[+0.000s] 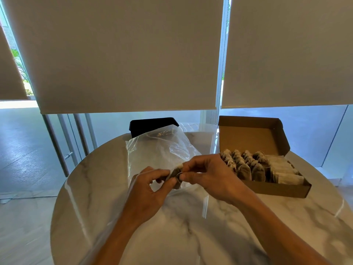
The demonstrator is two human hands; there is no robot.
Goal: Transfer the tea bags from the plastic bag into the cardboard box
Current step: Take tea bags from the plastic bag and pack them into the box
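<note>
A single brown tea bag is pinched between my left hand and my right hand above the table's middle. Both hands grip it with thumb and fingers, and its string loops between them. Behind the hands lies the clear plastic bag, crumpled and mostly flat, with a few dark items near its far end. To the right stands the open cardboard box, lid raised, holding several rows of tea bags.
The round marble table carries everything. A black chair back shows beyond the table's far edge. Roller blinds and window frames hang behind; floor lies to the left.
</note>
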